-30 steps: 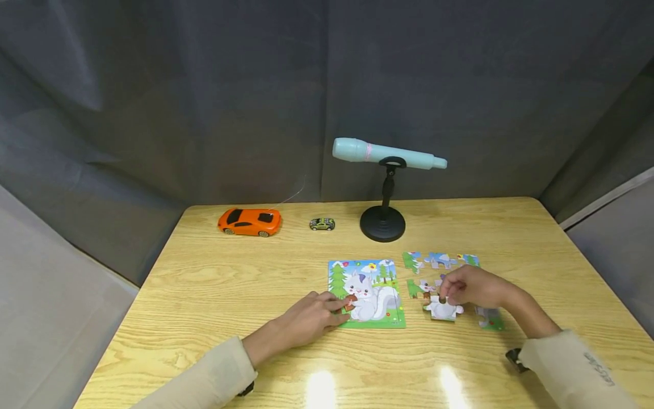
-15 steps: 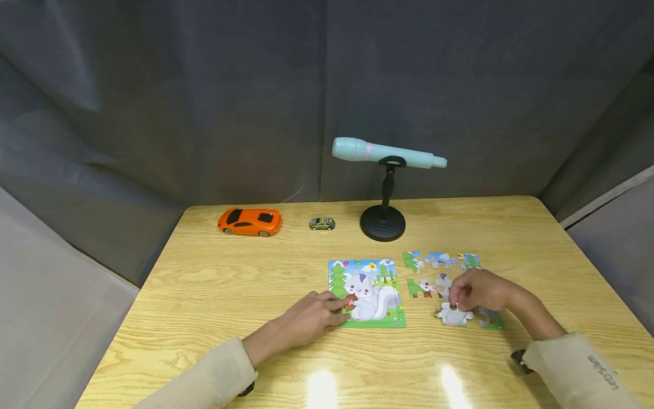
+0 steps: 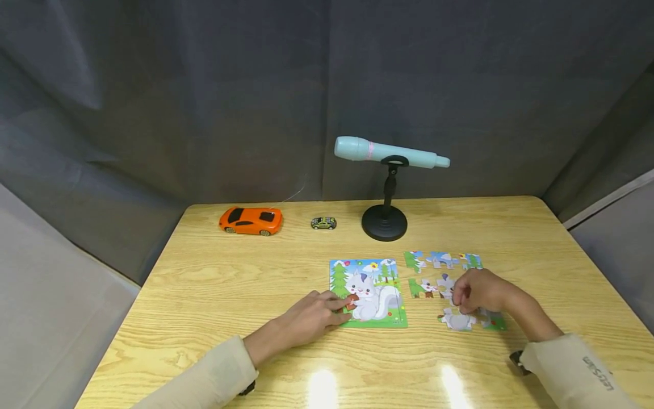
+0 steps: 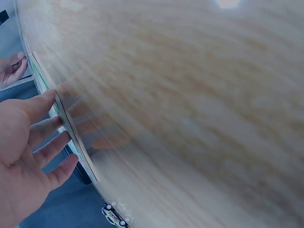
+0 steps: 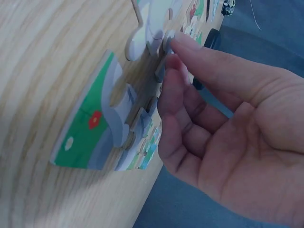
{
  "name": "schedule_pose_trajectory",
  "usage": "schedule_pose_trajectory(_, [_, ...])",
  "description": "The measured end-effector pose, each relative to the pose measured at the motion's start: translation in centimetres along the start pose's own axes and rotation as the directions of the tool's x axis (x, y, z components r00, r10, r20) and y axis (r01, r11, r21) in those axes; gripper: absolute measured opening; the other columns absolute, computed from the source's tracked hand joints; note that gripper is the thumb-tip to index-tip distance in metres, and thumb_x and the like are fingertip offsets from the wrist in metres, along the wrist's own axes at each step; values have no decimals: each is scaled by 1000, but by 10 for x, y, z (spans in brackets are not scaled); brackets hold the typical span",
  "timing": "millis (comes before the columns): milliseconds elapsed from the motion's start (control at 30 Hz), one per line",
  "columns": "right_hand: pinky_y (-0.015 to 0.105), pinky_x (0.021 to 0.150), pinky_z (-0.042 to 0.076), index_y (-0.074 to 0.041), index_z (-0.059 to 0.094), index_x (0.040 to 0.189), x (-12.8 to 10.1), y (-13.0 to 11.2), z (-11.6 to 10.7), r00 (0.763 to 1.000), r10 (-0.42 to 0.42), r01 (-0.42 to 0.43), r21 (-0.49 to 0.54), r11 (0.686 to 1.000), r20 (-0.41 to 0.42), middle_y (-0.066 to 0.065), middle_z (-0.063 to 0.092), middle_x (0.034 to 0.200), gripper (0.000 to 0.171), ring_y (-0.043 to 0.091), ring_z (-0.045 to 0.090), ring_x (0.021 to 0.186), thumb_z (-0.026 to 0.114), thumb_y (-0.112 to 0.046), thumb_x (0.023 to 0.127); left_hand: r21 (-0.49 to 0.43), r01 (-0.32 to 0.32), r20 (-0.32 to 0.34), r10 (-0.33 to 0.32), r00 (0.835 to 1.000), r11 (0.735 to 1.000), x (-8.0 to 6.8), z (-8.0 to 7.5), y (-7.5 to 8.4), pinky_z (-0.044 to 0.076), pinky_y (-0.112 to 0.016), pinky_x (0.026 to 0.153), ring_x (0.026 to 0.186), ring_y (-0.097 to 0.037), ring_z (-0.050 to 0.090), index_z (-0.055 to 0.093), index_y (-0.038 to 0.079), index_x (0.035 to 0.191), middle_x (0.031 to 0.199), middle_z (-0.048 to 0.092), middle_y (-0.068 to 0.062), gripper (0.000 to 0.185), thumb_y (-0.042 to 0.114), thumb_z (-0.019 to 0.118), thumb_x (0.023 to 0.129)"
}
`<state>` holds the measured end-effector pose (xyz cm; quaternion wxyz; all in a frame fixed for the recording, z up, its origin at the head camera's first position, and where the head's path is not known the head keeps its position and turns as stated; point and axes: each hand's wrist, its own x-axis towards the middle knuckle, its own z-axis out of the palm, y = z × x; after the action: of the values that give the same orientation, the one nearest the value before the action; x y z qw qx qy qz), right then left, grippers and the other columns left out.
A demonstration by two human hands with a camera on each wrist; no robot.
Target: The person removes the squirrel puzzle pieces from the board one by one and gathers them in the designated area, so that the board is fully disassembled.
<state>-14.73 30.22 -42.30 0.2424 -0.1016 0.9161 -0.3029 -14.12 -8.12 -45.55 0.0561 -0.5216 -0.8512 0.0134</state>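
A picture puzzle board point(image 3: 369, 292) with a grey squirrel lies on the wooden table point(image 3: 230, 284). My left hand point(image 3: 337, 307) rests flat on its left edge, fingers straight; in the left wrist view the fingertips point(image 4: 52, 97) touch the board's edge point(image 4: 76, 142). To the right lie loose puzzle pieces point(image 3: 441, 260). My right hand point(image 3: 460, 304) pinches the tab of a grey puzzle piece point(image 3: 457, 321) lying on the table. In the right wrist view the right hand point(image 5: 167, 50) holds that grey piece point(image 5: 145, 33), beside a green piece point(image 5: 88, 137).
At the back of the table stand an orange toy car point(image 3: 251, 220), a small toy car point(image 3: 323, 223) and a light blue microphone point(image 3: 390, 153) on a black stand point(image 3: 384, 222). Dark curtains close the table in on three sides.
My right hand has slid the grey piece down and to the right, toward the green piece. The left hand has stayed on the board.
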Motion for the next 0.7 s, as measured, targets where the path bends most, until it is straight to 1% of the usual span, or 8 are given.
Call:
schedule_pose_trajectory(133, [25,55,42,-5,66,77,1,-4,-3,999,-4,4,-18,1000,-38,2,57,71,11,15,48,65,74,0,74,-2,-2,-4,2,1000,1000,0,1,0,53,-26,75,111,-13,60,65,28,122,134,58,-1,29,28,58,94])
schedule_pose_trajectory(300, [24,56,42,-4,66,79,8,-14,-3,997,-63,63,1,998,-46,2,57,72,7,14,46,67,73,-4,78,-12,0,-7,0,1000,1000,-2,2,-1,53,-28,78,114,-14,59,65,27,122,137,56,-1,29,28,56,95])
schedule_pose_trajectory(400, [24,57,40,-5,67,80,14,-24,2,994,-93,93,-6,996,-50,1,57,72,5,13,46,66,72,-4,79,-13,-6,-15,5,1000,1000,-2,2,-1,53,-28,80,115,-14,59,66,27,122,137,55,-1,29,28,56,95])
schedule_pose_trajectory(567, [24,57,40,-7,67,77,29,-44,13,987,-149,148,-34,988,-65,1,58,70,5,12,46,63,71,-4,80,-4,-6,-22,5,1000,1000,-2,2,0,53,-28,81,114,-14,59,66,28,121,137,55,-1,28,29,56,95])
schedule_pose_trajectory(700, [24,56,41,-7,67,77,42,-61,22,982,-181,178,-41,983,-57,2,58,68,6,11,46,59,71,-3,80,-2,0,-17,0,1000,1000,-2,2,0,53,-28,81,114,-14,59,66,28,121,137,55,0,28,29,56,95])
